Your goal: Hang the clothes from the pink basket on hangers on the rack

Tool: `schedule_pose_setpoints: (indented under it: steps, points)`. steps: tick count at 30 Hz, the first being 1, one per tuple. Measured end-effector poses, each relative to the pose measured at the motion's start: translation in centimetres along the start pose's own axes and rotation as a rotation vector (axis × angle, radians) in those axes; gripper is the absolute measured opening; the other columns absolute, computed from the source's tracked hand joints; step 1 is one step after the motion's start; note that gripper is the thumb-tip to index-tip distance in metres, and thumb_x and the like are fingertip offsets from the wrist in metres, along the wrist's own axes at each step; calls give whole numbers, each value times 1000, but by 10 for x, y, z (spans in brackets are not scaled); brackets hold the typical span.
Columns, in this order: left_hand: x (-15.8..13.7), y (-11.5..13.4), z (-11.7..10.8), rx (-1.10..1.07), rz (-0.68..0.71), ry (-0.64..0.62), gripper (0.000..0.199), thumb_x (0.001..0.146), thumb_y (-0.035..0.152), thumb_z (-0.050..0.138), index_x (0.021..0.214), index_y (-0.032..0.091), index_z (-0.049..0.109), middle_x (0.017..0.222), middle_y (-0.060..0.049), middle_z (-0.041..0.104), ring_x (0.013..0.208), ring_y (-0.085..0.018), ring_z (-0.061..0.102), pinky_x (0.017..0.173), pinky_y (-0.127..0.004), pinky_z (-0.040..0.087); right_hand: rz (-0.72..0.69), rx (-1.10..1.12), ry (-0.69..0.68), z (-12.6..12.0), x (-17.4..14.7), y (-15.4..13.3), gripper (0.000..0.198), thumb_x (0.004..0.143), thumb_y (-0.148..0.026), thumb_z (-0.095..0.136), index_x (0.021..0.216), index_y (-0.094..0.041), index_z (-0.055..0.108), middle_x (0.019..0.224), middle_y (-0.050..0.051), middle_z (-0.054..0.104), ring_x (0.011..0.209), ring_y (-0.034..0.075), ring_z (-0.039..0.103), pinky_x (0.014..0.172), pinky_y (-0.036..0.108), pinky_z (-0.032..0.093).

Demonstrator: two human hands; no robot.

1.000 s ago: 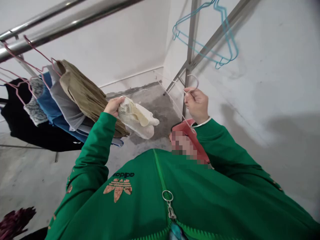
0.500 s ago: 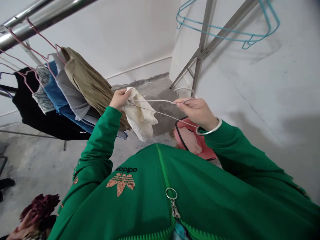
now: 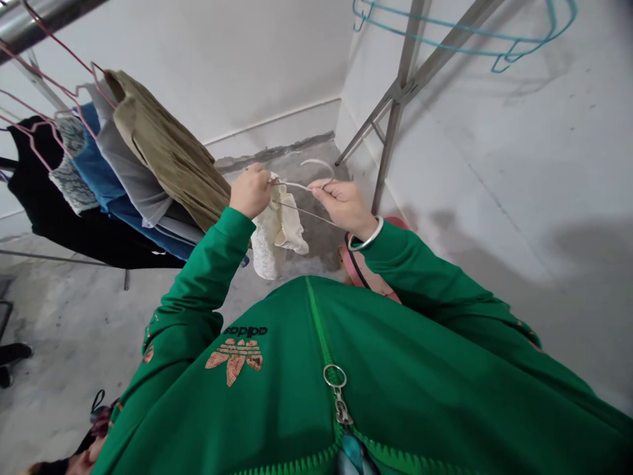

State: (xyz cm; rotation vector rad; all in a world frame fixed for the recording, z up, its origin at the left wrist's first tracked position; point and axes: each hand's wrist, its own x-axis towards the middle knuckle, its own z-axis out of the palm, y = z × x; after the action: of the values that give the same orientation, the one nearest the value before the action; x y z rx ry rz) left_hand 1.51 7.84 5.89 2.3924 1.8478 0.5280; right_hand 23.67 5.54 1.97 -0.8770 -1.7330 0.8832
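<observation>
My left hand [image 3: 250,192] is closed at the top of a cream-white, textured garment [image 3: 268,244], which hangs below the fingers. Pinched in my right hand [image 3: 344,206] is a thin white clothes hanger [image 3: 297,185], gripped near its hook, which curves up above the fingers. The hanger's wires run leftward to the garment, one of them reaching my left hand. Folds and my left fingers hide the hanger's far end, so how much of it lies inside the garment I cannot tell.
At left, a metal rail [image 3: 49,20] carries several garments on pink hangers, an olive-brown one [image 3: 163,142] nearest. Below my right forearm stands a pink basin [image 3: 352,267]. Turquoise hangers [image 3: 445,46] hang at upper right before a metal stand [image 3: 390,132]. A person's hand shows at lower left.
My right hand has moved left with the hanger, nearer my left hand. More of the hanger is now hidden at the garment. My left hand has turned, showing its back.
</observation>
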Motion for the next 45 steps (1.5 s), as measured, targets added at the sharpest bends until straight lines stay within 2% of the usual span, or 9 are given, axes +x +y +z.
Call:
schedule_pose_setpoints:
  steps: [7,12,15,20,24,31,34,38,45]
  points:
    - [5,-14,-8,-227,162,-28,23,90,34,53,77,16,61,80,-5,54,93,-22,56,93,-37,41,-33,-108,42,-34,40,12,32,90,-46,52,79,-17,63,76,2,59,79,15,58,81,32,49]
    - [7,-6,-5,-210,49,146,23,91,35,53,79,16,58,81,-5,54,102,-24,57,97,-37,39,-285,-398,392,-20,28,-17,25,91,-36,51,109,-19,56,105,10,58,108,22,50,102,42,41]
    - [7,0,-10,-126,36,172,24,93,34,51,79,16,56,81,-5,55,100,-24,58,93,-36,41,-359,-336,150,25,2,-15,22,95,-31,38,108,-20,52,102,10,58,103,20,53,97,40,47]
    - [4,6,-25,-22,56,171,28,93,37,48,74,18,53,77,-5,56,89,-21,59,84,-30,44,-31,-483,-167,79,-12,34,55,88,-18,42,141,-5,32,144,20,39,137,25,35,116,41,34]
    - [0,4,-34,2,62,186,28,92,35,47,70,18,50,70,-3,51,78,-18,57,77,-28,44,228,-703,-291,59,2,72,70,80,-16,58,142,4,33,141,27,43,131,36,43,112,47,35]
    - [-8,-25,-55,46,-25,223,23,84,31,51,65,19,51,64,-1,49,69,-16,53,67,-26,41,-209,-475,-685,-6,10,111,43,91,-46,48,111,-13,66,104,12,70,101,23,63,92,35,46]
    - [-18,-38,-63,-14,-60,212,23,82,34,51,66,18,55,60,1,48,61,-13,48,61,-24,38,-316,-430,-510,-33,8,124,41,90,-50,48,103,-16,67,101,12,71,96,21,63,91,36,44]
    - [-31,-43,-62,-137,-91,191,28,81,40,52,66,17,58,54,3,45,54,-10,43,55,-22,35,-274,-523,-237,-58,7,129,30,89,-43,52,99,-19,65,98,9,71,97,22,64,97,43,36]
    - [-34,-53,-53,-369,-164,230,37,72,47,67,89,15,72,77,-1,69,72,-14,60,69,-24,49,-98,-447,248,-60,5,99,35,76,-36,63,105,-19,57,95,6,68,94,24,63,93,42,43]
